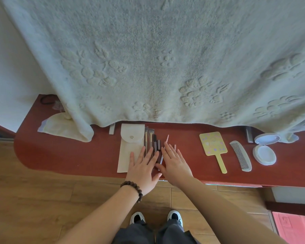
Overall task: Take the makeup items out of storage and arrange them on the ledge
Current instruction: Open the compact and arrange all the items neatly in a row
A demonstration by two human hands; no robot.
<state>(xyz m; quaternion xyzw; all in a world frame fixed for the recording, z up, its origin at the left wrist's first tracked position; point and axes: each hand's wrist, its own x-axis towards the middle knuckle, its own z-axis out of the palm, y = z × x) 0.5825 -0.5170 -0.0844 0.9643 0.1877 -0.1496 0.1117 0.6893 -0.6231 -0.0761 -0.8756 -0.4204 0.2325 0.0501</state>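
A red-brown ledge (60, 155) runs across the view above a wooden floor (33, 199), with a pale embossed towel (148, 59) hanging down over its far edge.

Centre of the ledge: a cream fabric pouch (128, 147) with a snap flap lies flat, its flap end toward the towel. Just beside its right edge lie the makeup brushes (149, 138) and several dark tubes (157, 144), side by side and parallel. A thin pink stick (166, 139) lies just right of them, slightly tilted.

Hands — both rest flat with fingers straight and spread, gripping nothing:
- The left hand (144, 169), beaded bracelet (132, 188) at the wrist, lies over the pouch's near right corner and the near ends of the brushes and tubes.
- The right hand (174, 164) lies just right of the tubes, fingertips near the pink stick. The two thumbs are close together at the ledge's near edge.

Right part of the ledge, well apart from the hands: a yellow hand mirror (213, 143), a grey comb (240, 155) and an open round compact (264, 148), in that order from left to right.

Left part: a pale cloth bag (56, 125), partly under the towel, and a black hair tie (48, 99) near the far corner.
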